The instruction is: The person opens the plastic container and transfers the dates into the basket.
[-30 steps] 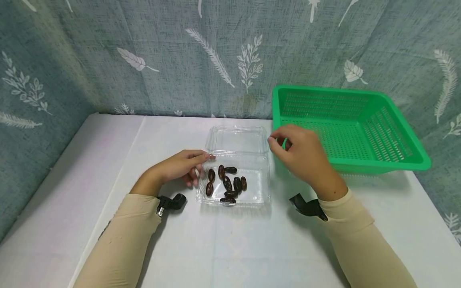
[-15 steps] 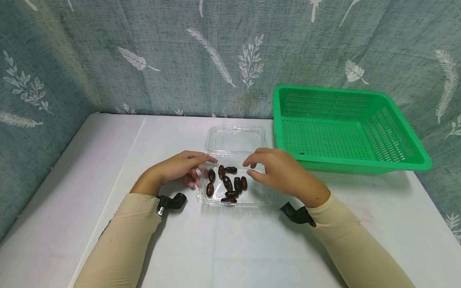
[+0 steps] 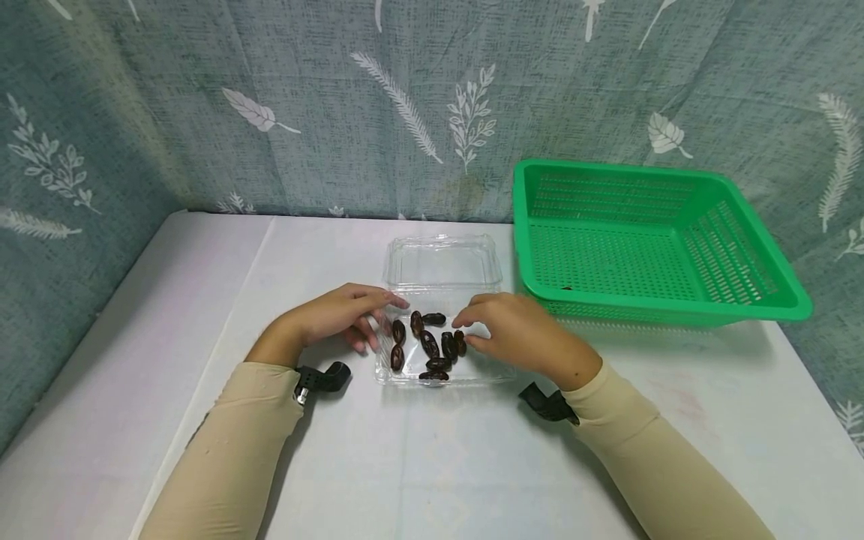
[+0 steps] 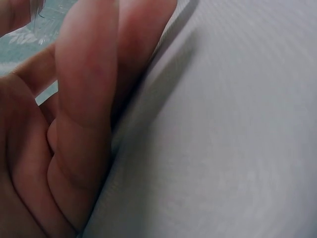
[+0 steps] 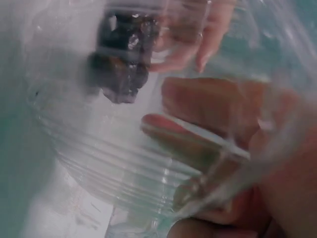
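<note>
The dates [image 3: 429, 344] are lying loosely in a clear plastic box [image 3: 486, 370], between the two hands and mostly to the left of the right hand's fingers. The right hand [image 3: 516, 330] is hovering over the box's right part, its thumb and index finger standing apart and pointing toward the rightmost date [image 3: 460, 343]; the thumb tip is sitting just beside that date, though I cannot tell whether they are touching. The left hand [image 3: 337, 315] is resting at the box's left edge, its fingers spreading apart, with the index finger lying over the rim. Behind the dates, the box's lid [image 3: 442, 264] is lying open. To the right, a green basket [image 3: 661, 304] is standing on the white surface [image 3: 432, 465], with a small dark thing [image 3: 566, 289] showing inside near its front rim.
</note>
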Tool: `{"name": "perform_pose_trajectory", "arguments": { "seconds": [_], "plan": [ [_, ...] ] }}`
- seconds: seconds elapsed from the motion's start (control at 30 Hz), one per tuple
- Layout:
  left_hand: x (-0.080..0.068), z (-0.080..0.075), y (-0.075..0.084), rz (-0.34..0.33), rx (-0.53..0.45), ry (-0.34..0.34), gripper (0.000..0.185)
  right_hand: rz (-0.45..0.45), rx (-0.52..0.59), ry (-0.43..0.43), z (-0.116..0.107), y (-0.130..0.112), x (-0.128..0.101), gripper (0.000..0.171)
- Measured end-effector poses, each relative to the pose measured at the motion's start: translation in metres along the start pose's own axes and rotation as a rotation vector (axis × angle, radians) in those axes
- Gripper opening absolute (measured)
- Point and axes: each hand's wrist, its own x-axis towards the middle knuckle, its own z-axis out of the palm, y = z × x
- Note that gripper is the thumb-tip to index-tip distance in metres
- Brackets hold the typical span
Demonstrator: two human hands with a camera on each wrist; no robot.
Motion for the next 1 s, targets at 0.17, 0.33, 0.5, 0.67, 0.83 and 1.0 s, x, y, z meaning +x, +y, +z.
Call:
{"name": "perform_pose_trajectory", "arguments": {
  "seconds": [0.17,0.33,0.5,0.67,0.83,1.0],
  "plan": [
    [0.000,0.001,0.000,0.006,-0.018,0.000,0.048,0.021,-0.050,-0.022,0.004,-0.002,0.001,0.022],
    [-0.001,0.001,-0.001,0.009,-0.023,-0.002,0.048,0.027,-0.117,-0.023,0.007,-0.005,0.000,0.026],
    [0.000,0.001,-0.002,0.018,-0.030,-0.004,0.048,0.034,-0.172,-0.003,0.009,-0.009,0.000,0.028],
    [0.001,0.001,-0.001,0.015,-0.028,-0.002,0.049,0.014,-0.220,0.022,0.012,-0.009,-0.001,0.029],
    [0.000,0.002,-0.001,0.009,-0.023,-0.004,0.049,-0.002,-0.244,0.029,0.016,-0.008,-0.001,0.028],
    [0.000,0.002,-0.001,0.013,-0.030,0.001,0.049,0.014,-0.251,0.032,0.016,-0.009,0.000,0.023]
  ]
}}
